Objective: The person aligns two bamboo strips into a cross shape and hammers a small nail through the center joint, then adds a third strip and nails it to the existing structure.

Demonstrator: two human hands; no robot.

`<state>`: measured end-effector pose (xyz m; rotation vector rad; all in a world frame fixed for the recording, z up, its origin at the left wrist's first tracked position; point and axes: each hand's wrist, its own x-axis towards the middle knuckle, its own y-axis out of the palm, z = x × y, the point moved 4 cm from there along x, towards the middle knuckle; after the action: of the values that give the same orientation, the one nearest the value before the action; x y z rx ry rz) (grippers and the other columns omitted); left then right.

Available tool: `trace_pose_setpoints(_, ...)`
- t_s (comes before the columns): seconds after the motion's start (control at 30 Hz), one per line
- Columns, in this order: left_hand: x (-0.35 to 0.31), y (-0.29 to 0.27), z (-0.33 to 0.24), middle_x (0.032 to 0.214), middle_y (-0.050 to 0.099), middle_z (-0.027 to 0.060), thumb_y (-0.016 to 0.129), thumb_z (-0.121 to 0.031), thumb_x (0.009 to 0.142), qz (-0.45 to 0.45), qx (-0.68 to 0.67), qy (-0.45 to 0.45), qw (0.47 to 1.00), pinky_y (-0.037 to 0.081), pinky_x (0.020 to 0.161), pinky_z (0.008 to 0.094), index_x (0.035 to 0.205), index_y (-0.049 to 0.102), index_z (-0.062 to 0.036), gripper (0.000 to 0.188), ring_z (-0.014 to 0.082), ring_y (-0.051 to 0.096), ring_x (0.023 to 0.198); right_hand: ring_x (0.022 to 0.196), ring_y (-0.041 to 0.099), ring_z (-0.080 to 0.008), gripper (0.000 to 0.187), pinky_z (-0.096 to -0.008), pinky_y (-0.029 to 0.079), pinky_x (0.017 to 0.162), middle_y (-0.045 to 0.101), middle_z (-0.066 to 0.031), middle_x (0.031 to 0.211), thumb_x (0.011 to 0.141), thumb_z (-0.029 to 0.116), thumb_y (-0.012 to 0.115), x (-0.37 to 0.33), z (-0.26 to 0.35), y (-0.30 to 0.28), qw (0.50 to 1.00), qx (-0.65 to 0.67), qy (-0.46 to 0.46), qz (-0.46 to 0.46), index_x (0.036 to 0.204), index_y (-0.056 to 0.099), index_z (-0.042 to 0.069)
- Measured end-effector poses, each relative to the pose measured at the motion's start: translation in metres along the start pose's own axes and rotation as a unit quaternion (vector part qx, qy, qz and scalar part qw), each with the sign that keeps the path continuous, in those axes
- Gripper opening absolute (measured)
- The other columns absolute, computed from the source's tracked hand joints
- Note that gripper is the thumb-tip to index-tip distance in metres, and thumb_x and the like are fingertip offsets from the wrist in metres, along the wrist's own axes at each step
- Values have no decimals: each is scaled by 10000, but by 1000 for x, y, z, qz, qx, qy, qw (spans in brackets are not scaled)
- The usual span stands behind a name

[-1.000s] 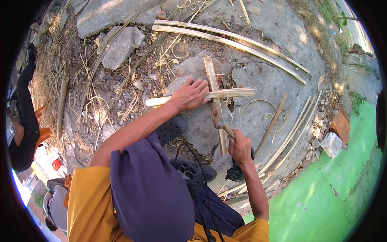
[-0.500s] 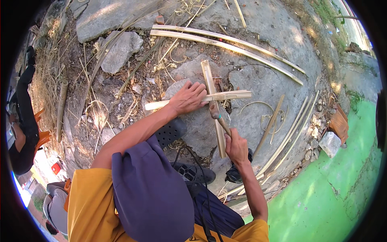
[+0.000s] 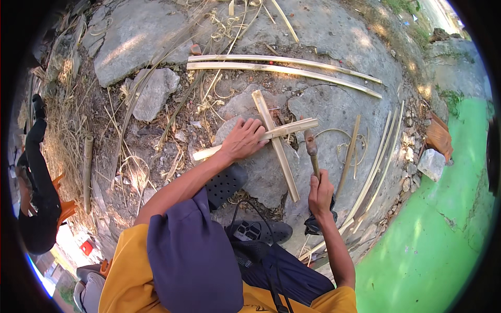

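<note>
Two split bamboo pieces lie crossed on the stony ground. The crosswise bamboo piece point(image 3: 298, 126) rests over the lengthwise bamboo piece point(image 3: 283, 163). My left hand point(image 3: 243, 140) is closed over the crosswise piece, just left of the crossing, with its fingers curled on top. To the right, my right hand point(image 3: 321, 193) grips the handle of a hammer point(image 3: 312, 147). The hammer head is beside the right end of the crosswise piece, apart from the crossing. Part of the crosswise piece is hidden beneath my left hand.
Two long bamboo strips point(image 3: 284, 69) lie beyond the cross. More thin strips point(image 3: 378, 169) lie at the right, near green-painted ground point(image 3: 417, 235). A flat rock point(image 3: 155, 94) and dry stalks are at the left. Another person's dark-clothed limb point(image 3: 37, 172) shows at the left edge.
The hammer has come away from the crossing and moved right with my right hand. My left hand stays on the crosswise bamboo piece. The whole view has shifted slightly.
</note>
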<state>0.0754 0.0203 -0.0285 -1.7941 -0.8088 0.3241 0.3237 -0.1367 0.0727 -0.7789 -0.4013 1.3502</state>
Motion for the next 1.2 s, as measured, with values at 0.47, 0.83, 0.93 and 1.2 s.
trace_pose_setpoints(0.47,-14,-85,-8,860,656,103,823,-197,923,-4,-259,-34,965,524,660,452,1020,653,-71,232,327,678,739,734,636,-417,373,-508,462,695,643,-234,799,1132,339,554,-44,-125,5,956,-50,250,-146,1105,632,-25)
trace_pose_setpoints(0.83,-9,-129,-12,886,722,59,848,-124,867,-68,-228,-2,971,535,596,377,1094,752,-114,247,258,707,719,862,722,-442,400,-517,529,781,738,-252,922,1092,363,612,-43,-128,23,961,-98,246,-78,1223,646,-14)
trace_pose_setpoints(0.93,-8,-143,-11,894,738,31,867,-91,822,-129,-202,28,971,529,582,355,1104,780,-140,298,223,706,714,898,726,-480,390,-546,536,789,742,-279,949,1082,350,626,-40,-124,26,968,-128,200,-81,1233,636,-9)
trace_pose_setpoints(1.2,0,-147,-18,884,738,90,841,-122,890,-66,-268,-16,961,530,615,373,1113,785,-99,231,250,692,698,954,708,-514,337,-563,533,839,739,-286,1011,1042,258,661,-41,-123,22,970,-123,204,-42,1261,599,10)
